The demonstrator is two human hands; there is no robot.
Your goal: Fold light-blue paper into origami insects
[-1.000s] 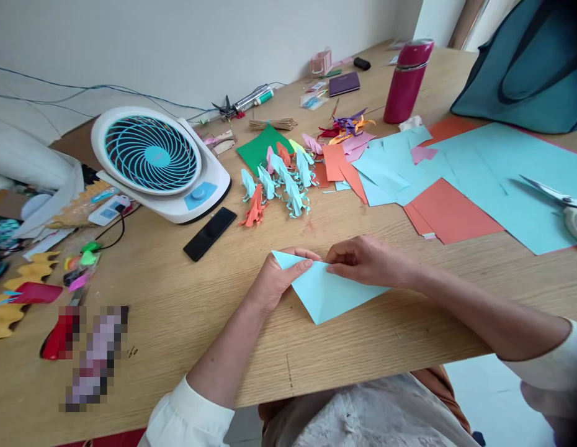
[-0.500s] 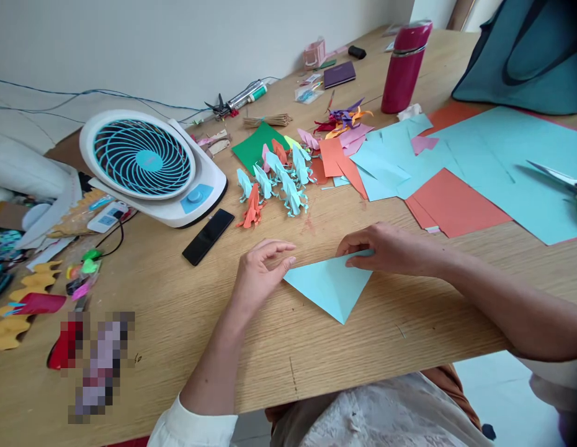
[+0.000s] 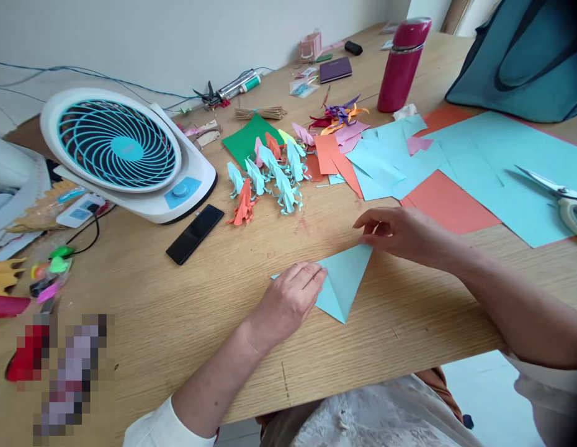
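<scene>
A light-blue sheet of paper [image 3: 347, 279], folded into a triangle, lies on the table in front of me. My left hand [image 3: 295, 295] rests palm down over its left part, fingers lying on the paper and covering much of that side. One point of the triangle aims toward me, and a crease runs down to it. At the upper right corner, my right hand [image 3: 395, 233] hovers with bent fingers, thumb and forefinger slightly apart. Whether its fingertips touch the corner is hard to see.
Several folded paper figures [image 3: 270, 174] stand beyond the hands, near a phone [image 3: 195, 234] and a fan [image 3: 125, 149]. To the right lie orange paper sheets [image 3: 451, 202], large blue paper [image 3: 525, 198] and scissors [image 3: 556, 192]. A magenta bottle [image 3: 402, 68] and teal bag [image 3: 525, 68] stand behind.
My left hand has moved right from the paper's left corner onto its surface. The right hand has loosened its pinch at the upper right corner. The view has shifted slightly.
</scene>
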